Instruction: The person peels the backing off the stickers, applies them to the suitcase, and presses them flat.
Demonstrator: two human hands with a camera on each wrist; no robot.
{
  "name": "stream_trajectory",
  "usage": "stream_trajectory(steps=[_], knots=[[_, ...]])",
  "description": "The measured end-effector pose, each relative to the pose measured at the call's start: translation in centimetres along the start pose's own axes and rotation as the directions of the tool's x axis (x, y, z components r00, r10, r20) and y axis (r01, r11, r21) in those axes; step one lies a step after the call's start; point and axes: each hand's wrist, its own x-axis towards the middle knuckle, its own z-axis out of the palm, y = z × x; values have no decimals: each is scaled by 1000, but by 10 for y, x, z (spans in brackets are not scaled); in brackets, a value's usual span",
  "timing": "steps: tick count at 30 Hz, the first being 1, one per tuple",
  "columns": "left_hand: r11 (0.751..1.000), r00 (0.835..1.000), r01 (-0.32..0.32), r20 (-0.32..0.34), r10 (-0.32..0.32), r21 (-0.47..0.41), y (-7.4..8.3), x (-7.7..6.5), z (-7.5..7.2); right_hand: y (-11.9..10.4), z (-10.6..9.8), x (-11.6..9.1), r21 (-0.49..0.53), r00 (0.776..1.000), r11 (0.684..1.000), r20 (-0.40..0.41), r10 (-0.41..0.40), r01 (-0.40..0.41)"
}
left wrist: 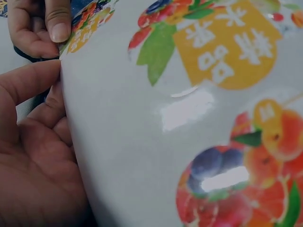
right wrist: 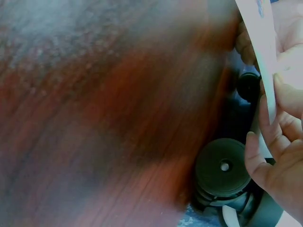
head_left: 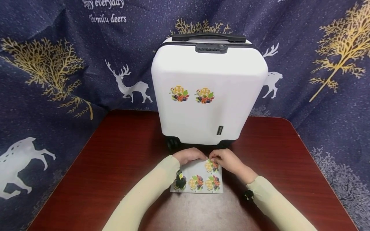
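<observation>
A white sheet of fruit stickers [head_left: 193,169] is held up off the table by its far edge, below the front of a white suitcase [head_left: 196,120]. My left hand [head_left: 189,156] grips the sheet's far edge, with the thumb on the edge and the fingers behind it in the left wrist view. Close beside it, my right hand [head_left: 228,161] pinches the far right corner, next to a fruit sticker [head_left: 212,166]. More fruit stickers line the near edge, one partly covered by the left wrist camera. Two similar stickers [head_left: 179,94] are on the suitcase front, side by side.
The suitcase stands on its wheels [right wrist: 222,166] at the back of a dark red wooden table [head_left: 124,154]. It has a black top handle [head_left: 208,37] and a combination lock [head_left: 211,48]. Behind hangs a blue cloth [head_left: 115,41] with deer and tree prints.
</observation>
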Motion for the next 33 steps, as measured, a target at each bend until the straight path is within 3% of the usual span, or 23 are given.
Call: stream_trajectory(steps=[9, 27, 33], knots=[[1000, 1000, 6, -9, -6, -7, -3, 2, 2, -3, -1, 2, -14, 997, 999, 60, 44, -43], [1000, 1000, -5, -16, 5, -1, 0, 0, 2, -4, 1, 0, -55, 1000, 998, -7, 1, -2], [999, 999, -28, 28, 27, 27, 1, -2, -2, -3, 1, -1, -23, 1000, 1000, 0, -2, 2]])
